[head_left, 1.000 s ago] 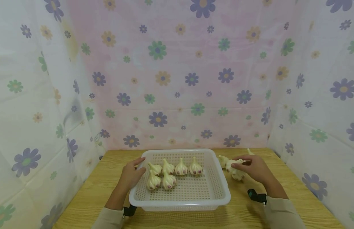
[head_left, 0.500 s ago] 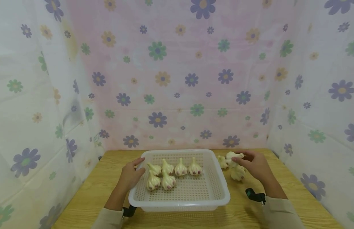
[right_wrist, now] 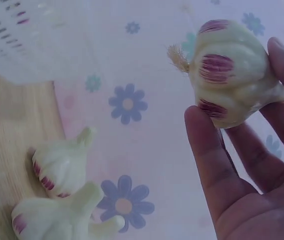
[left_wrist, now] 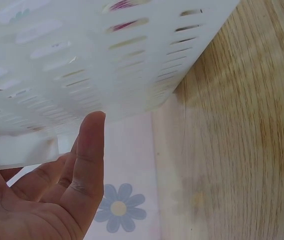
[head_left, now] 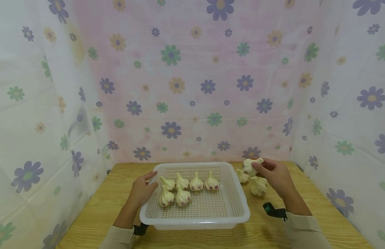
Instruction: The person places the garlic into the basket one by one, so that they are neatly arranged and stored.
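Note:
My right hand point(head_left: 278, 176) pinches a garlic bulb point(head_left: 250, 166) by its neck side, lifted above the table right of the basket. In the right wrist view that garlic bulb point(right_wrist: 231, 75) shows purple patches and a tuft of roots, with thumb and fingers around it. My left hand point(head_left: 142, 189) holds the left rim of a white plastic basket point(head_left: 195, 221). The left wrist view shows the left hand point(left_wrist: 57, 200) with a finger against the basket's slotted outer wall point(left_wrist: 92, 60). Several garlic bulbs point(head_left: 197, 182) stand inside the basket, toward its back and left.
More garlic bulbs lie on the table right of the basket: one garlic bulb point(head_left: 243, 177) close to its wall, another garlic bulb point(head_left: 257, 188) nearer me. They partly overlap others. The wooden table point(head_left: 118, 183) meets a flowered cloth point(head_left: 192, 138) at the back and sides.
My right hand has picked a garlic bulb off the group on the right and raised it, turning it slightly leftward. The left hand and basket have stayed put.

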### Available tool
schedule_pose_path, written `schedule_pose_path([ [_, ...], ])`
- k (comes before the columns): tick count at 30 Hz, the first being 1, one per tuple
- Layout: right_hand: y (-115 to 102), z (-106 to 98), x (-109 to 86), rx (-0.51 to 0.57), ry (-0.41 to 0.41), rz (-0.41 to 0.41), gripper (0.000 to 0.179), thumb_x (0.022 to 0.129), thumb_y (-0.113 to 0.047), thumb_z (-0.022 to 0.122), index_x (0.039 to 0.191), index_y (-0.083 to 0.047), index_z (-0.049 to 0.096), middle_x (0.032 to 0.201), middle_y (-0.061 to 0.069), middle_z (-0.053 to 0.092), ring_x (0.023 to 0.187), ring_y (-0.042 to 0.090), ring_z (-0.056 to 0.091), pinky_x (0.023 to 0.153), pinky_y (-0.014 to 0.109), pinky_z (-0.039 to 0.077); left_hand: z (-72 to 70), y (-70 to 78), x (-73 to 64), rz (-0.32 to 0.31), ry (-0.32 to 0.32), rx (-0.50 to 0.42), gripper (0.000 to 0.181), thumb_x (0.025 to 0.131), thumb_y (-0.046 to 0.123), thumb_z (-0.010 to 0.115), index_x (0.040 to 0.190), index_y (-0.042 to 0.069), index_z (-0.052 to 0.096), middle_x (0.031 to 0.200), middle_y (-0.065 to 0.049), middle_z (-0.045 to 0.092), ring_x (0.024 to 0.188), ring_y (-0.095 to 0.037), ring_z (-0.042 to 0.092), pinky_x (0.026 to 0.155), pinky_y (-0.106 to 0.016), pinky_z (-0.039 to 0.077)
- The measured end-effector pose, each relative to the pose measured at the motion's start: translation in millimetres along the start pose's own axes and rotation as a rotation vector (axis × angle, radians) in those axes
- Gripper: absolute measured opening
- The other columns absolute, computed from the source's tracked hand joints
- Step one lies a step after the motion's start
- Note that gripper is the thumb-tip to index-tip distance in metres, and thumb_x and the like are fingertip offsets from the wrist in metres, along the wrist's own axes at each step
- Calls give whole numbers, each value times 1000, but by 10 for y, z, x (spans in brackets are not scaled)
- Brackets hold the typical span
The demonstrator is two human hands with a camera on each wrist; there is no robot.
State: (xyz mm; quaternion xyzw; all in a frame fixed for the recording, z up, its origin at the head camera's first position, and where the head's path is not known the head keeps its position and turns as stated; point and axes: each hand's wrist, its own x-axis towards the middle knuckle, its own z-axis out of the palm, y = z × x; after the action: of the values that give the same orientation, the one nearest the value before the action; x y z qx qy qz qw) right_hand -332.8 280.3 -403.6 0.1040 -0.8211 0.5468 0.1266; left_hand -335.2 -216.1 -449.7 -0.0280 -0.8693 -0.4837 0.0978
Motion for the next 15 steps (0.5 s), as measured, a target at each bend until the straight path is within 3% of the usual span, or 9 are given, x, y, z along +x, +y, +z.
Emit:
schedule_pose_path([
  [8,-166,46,-58,50,-58,50,67,93,-38,76,149,-7,55,138,14,65,107,3,70,88,27,61,9,9,4,-9,4,7,56,91,14,61,147,11,60,160,-10,47,99,-28,74,64,-35,63],
  [15,-250,154,-28,7,-41,32,64,90,-44,78,142,-11,62,133,12,68,106,3,69,86,26,61,-1,24,-5,-19,8,8,55,91,14,61,146,10,60,159,-13,48,96,-29,74,62,-34,62],
])
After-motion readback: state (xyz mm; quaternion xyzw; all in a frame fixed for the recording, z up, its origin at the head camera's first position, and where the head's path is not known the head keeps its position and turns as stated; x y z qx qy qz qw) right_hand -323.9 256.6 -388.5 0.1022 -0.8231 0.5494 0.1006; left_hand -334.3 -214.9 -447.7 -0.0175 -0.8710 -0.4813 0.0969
